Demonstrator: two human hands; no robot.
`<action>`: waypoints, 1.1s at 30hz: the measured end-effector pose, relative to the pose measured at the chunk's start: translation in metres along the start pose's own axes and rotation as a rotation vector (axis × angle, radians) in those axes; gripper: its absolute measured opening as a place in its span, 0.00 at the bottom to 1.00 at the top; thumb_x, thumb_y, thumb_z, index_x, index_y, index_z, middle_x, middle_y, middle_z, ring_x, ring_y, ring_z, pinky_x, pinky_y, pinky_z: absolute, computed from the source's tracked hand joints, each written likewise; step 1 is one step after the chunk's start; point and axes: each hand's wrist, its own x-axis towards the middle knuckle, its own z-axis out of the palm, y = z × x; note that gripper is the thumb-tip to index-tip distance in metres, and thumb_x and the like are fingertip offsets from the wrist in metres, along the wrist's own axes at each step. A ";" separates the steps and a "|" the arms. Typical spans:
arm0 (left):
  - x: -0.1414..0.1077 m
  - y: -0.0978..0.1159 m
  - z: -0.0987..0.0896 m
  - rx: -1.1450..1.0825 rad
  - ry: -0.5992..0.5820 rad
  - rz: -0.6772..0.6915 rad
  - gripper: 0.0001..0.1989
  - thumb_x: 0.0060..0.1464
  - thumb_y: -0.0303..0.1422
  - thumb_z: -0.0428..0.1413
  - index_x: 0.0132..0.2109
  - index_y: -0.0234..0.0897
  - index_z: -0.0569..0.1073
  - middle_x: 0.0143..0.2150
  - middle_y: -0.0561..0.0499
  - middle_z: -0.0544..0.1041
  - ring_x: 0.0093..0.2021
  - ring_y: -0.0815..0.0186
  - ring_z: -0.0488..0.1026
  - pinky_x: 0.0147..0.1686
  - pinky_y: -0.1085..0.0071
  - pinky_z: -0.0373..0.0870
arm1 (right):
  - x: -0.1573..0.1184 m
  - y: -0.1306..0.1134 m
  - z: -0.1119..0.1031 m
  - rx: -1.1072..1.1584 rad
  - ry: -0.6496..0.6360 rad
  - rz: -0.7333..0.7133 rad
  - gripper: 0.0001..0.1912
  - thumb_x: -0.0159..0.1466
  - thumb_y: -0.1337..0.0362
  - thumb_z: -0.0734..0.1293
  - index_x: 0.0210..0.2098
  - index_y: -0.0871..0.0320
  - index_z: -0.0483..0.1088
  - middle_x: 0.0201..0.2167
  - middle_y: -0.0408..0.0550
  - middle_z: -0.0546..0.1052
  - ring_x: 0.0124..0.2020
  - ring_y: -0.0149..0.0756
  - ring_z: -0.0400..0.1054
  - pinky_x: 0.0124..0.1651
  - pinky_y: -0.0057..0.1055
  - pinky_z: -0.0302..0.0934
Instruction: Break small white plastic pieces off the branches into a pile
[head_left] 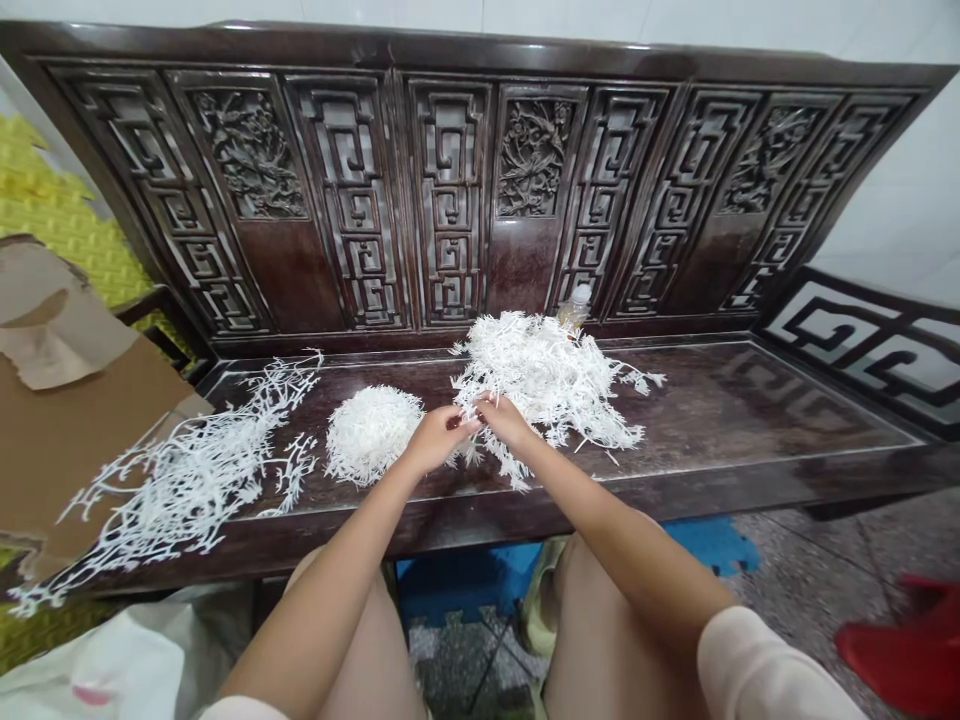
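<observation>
My left hand (439, 437) and my right hand (504, 418) meet at the front of a large heap of white branching plastic sprigs (540, 370). Both are closed, fingertips pinched close together over a white sprig at the heap's edge. The exact spot they grip is partly hidden by the fingers. Just left of my left hand lies a rounded pile of small white pieces (373, 432). Farther left, bare white branched stems (217, 470) spread in a tangle across the bench seat and over its front edge.
The dark wooden bench (712, 420) has a carved back and an armrest (877, 345) at right. A clear bottle (576, 306) stands behind the heap. Cardboard (82, 400) leans at left, above a pale bag (135, 660). A red object (900, 640) sits on the floor at right.
</observation>
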 end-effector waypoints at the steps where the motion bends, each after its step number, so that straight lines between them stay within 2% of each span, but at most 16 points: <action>1: -0.001 -0.001 0.002 -0.003 -0.007 0.002 0.17 0.46 0.45 0.49 0.29 0.34 0.69 0.25 0.53 0.70 0.27 0.69 0.64 0.29 0.73 0.60 | 0.000 0.000 0.000 -0.009 0.001 -0.005 0.07 0.50 0.62 0.60 0.25 0.59 0.63 0.22 0.40 0.66 0.25 0.28 0.60 0.32 0.26 0.53; 6: -0.001 -0.006 0.000 -0.080 -0.046 -0.017 0.17 0.48 0.44 0.47 0.28 0.34 0.68 0.24 0.53 0.68 0.26 0.70 0.63 0.29 0.74 0.59 | -0.002 -0.003 0.001 -0.061 -0.042 -0.030 0.06 0.50 0.64 0.59 0.24 0.60 0.64 0.21 0.40 0.66 0.24 0.27 0.58 0.32 0.26 0.52; 9: 0.002 -0.007 -0.003 -0.102 -0.019 -0.035 0.19 0.49 0.45 0.45 0.27 0.33 0.67 0.21 0.55 0.65 0.25 0.71 0.61 0.27 0.74 0.57 | -0.005 -0.005 0.001 -0.069 -0.121 -0.010 0.06 0.51 0.64 0.59 0.21 0.60 0.63 0.18 0.39 0.64 0.22 0.26 0.56 0.31 0.26 0.52; 13: 0.004 -0.010 -0.006 -0.114 0.040 -0.024 0.18 0.49 0.44 0.45 0.28 0.33 0.68 0.24 0.54 0.67 0.27 0.70 0.61 0.29 0.74 0.57 | -0.009 -0.006 0.003 0.110 -0.256 0.149 0.09 0.53 0.61 0.60 0.21 0.60 0.60 0.16 0.39 0.60 0.20 0.25 0.55 0.27 0.26 0.52; 16: 0.004 -0.010 -0.006 -0.108 0.024 -0.018 0.17 0.50 0.43 0.44 0.28 0.33 0.67 0.25 0.54 0.67 0.28 0.70 0.62 0.30 0.74 0.58 | -0.009 -0.007 0.006 0.245 -0.274 0.202 0.10 0.52 0.58 0.62 0.24 0.58 0.59 0.16 0.37 0.58 0.19 0.24 0.52 0.24 0.24 0.51; 19: 0.004 -0.006 -0.004 -0.016 0.048 0.015 0.16 0.50 0.41 0.44 0.23 0.34 0.64 0.22 0.55 0.63 0.26 0.71 0.60 0.28 0.75 0.57 | -0.008 -0.006 0.007 0.232 -0.172 0.157 0.13 0.51 0.55 0.62 0.23 0.58 0.57 0.15 0.36 0.55 0.17 0.23 0.48 0.22 0.23 0.48; 22: 0.003 0.003 0.002 0.095 0.092 0.098 0.16 0.51 0.37 0.44 0.20 0.35 0.59 0.21 0.55 0.61 0.26 0.72 0.59 0.29 0.74 0.56 | -0.003 -0.004 0.007 0.121 -0.027 0.086 0.15 0.52 0.53 0.61 0.20 0.57 0.54 0.14 0.36 0.54 0.17 0.24 0.47 0.22 0.24 0.46; 27: -0.002 0.018 0.013 0.185 0.158 0.133 0.15 0.51 0.32 0.43 0.18 0.35 0.57 0.22 0.54 0.60 0.26 0.71 0.60 0.30 0.73 0.56 | 0.005 0.004 0.010 -0.009 0.208 -0.032 0.11 0.53 0.59 0.58 0.19 0.58 0.55 0.16 0.38 0.57 0.20 0.26 0.50 0.26 0.25 0.48; 33: -0.001 0.020 0.021 0.173 0.191 0.118 0.15 0.50 0.31 0.43 0.18 0.35 0.57 0.21 0.53 0.59 0.26 0.70 0.60 0.29 0.73 0.56 | 0.008 0.009 0.017 0.036 0.319 -0.019 0.08 0.52 0.63 0.56 0.19 0.57 0.54 0.17 0.39 0.57 0.21 0.26 0.51 0.26 0.24 0.49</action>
